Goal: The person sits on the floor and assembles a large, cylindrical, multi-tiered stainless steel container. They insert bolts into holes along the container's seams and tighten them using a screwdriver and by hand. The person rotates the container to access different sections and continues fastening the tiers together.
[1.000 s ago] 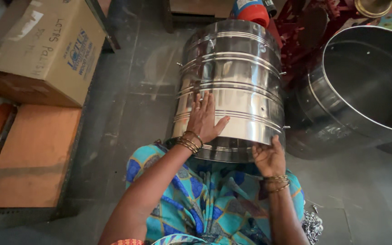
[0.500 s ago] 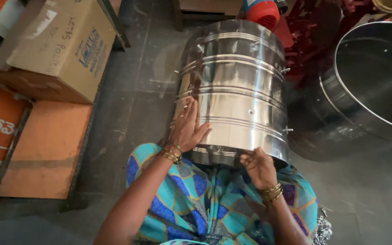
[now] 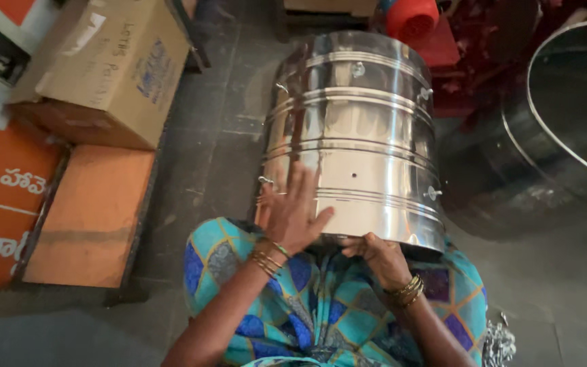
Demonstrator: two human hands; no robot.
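Two hands meet a large ribbed steel drum [image 3: 358, 143] lying on its side across the person's lap. The left hand [image 3: 292, 216] lies flat and open, fingers spread, against the drum's near wall. The right hand [image 3: 375, 253] curls under the drum's lower rim, apparently gripping it; its fingertips are hidden. A second steel tub [image 3: 565, 122] to the right is cut off by the frame. A cardboard box [image 3: 103, 68] and orange boxes [image 3: 90, 217] sit left on the grey floor [image 3: 205, 156].

Bare forearms; stacked gold bangles at both wrists, just behind left hand [image 3: 292, 219] and right hand [image 3: 375, 253]. Below the hands, turquoise garment [image 3: 321, 309] with blue, grey and orange diamond patches.
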